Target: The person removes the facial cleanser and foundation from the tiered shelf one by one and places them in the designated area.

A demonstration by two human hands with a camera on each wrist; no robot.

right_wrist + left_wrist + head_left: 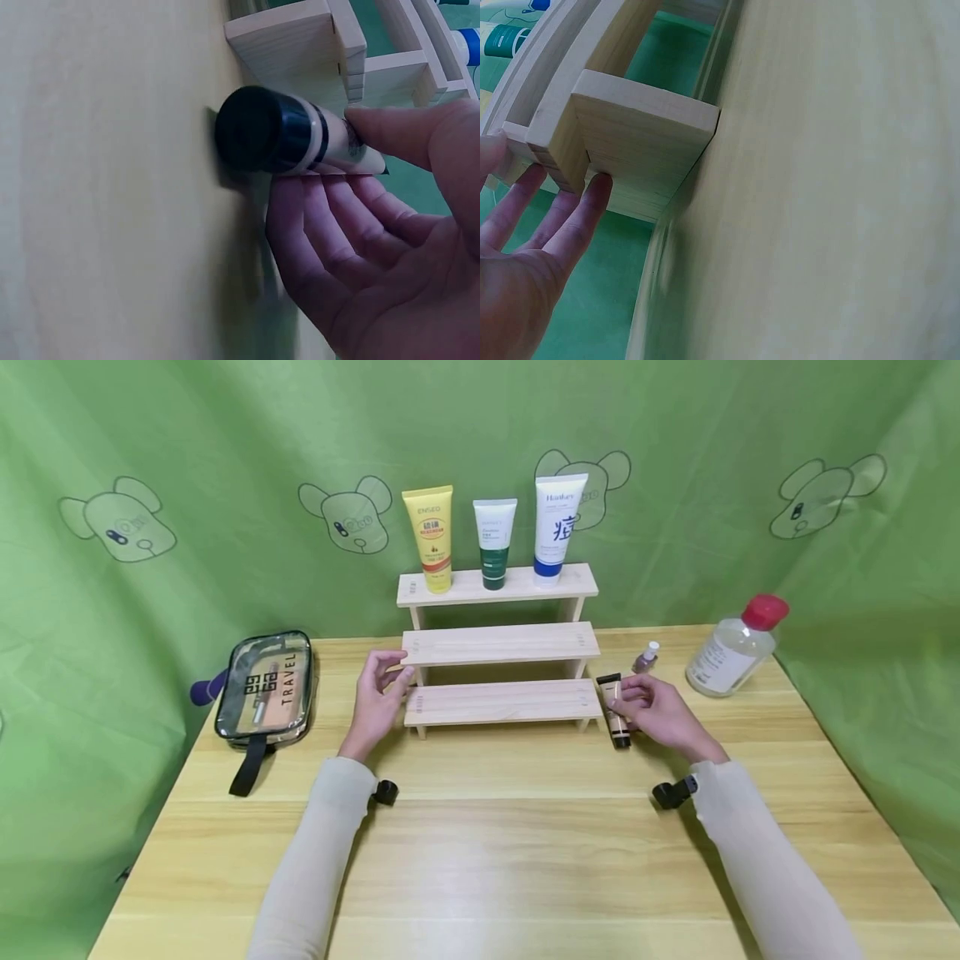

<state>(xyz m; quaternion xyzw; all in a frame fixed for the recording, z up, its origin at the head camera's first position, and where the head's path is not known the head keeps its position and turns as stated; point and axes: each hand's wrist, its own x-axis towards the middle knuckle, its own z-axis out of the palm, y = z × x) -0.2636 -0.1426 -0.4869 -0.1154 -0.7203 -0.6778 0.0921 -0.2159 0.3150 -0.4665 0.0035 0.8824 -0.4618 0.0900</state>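
Observation:
My right hand [660,710] pinches a small beige tube [341,142] with a black cap between thumb and fingers. The tube stands nearly upright, cap down, close over the table beside the right end of a three-step wooden display rack [501,643]. At the rack's left end my left hand [378,702] has its fingers fairly straight, the fingertips [600,180] right at the wood. On the top step stand a yellow tube [433,539], a white and green tube [494,543] and a white and blue tube [557,531].
A small nail polish bottle [646,657] with a white cap is just behind my right hand. Farther right stands a clear bottle [727,656] with a red cap. At left lies a transparent travel pouch [266,689] on the wooden table [517,860]. Green cloth [465,418] hangs behind.

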